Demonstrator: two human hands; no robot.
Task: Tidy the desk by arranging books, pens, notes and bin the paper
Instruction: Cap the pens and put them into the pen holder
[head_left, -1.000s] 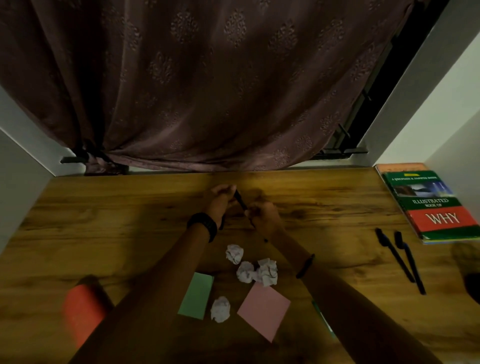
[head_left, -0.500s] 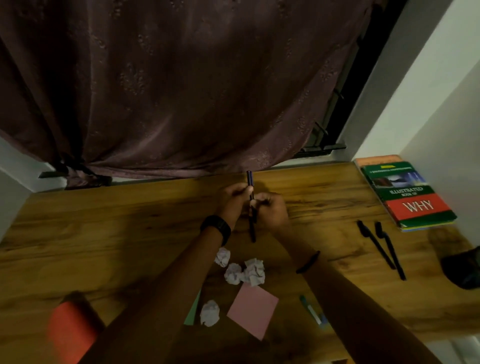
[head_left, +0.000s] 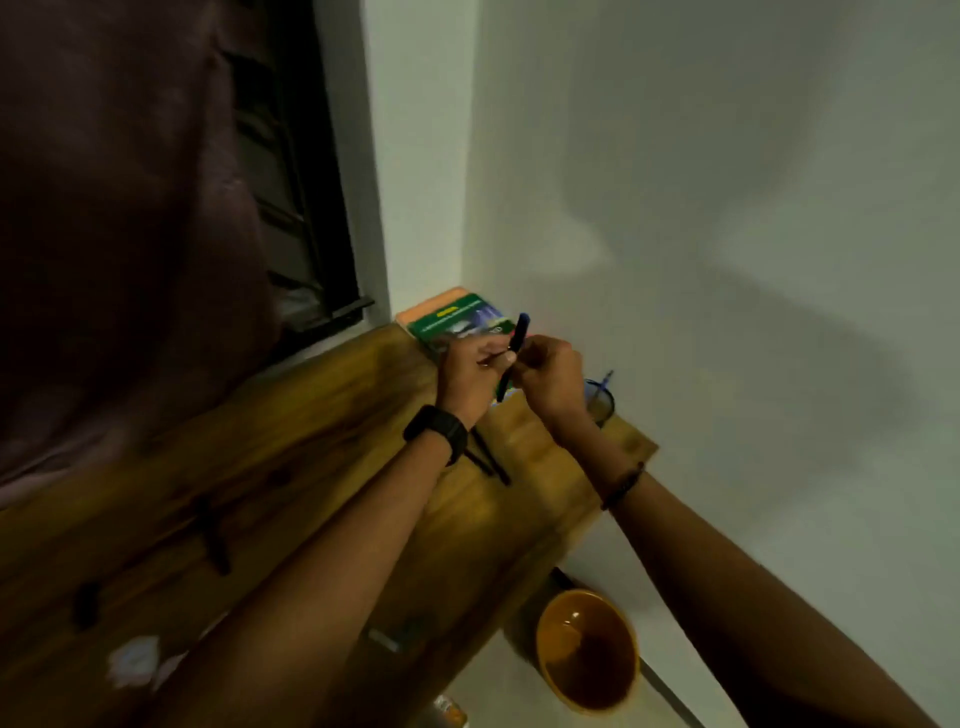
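**Two hands on one dark pen above the desk's far right corner**

Two hands meet around a slim dark pen with a blue tip (head_left: 511, 356), which stands nearly upright, tilted slightly to the right, above the far right corner of the wooden desk (head_left: 291, 467). The left hand (head_left: 470, 376), with a black watch (head_left: 436, 431) on its wrist, pinches the pen's barrel with thumb and fingers. The right hand (head_left: 550, 376), a thin dark bracelet (head_left: 622, 486) on its wrist, is curled about the pen's lower part from the other side; the two hands touch or nearly touch.

Just behind the hands, a green-covered book (head_left: 457, 325) lies flat in the corner on top of an orange-covered book (head_left: 431, 307), against the pale wall (head_left: 727, 208). To the right of the right hand, a dark-rimmed round container (head_left: 602, 400) stands at the desk's edge with a thin blue stick rising from it; what it is cannot be told.

Two black pens (head_left: 488, 462) lie side by side on the desk, partly hidden under the left wrist. Farther left, another dark pen (head_left: 213, 535) lies on the wood, blurred. A crumpled white paper ball (head_left: 134, 665) sits near the desk's close edge, also blurred.

Below the desk's right end stands an orange round bin (head_left: 587, 649), its mouth open upward. A dark brown curtain (head_left: 119, 234) hangs beyond the desk on the left, beside a window with dark bars (head_left: 306, 218).
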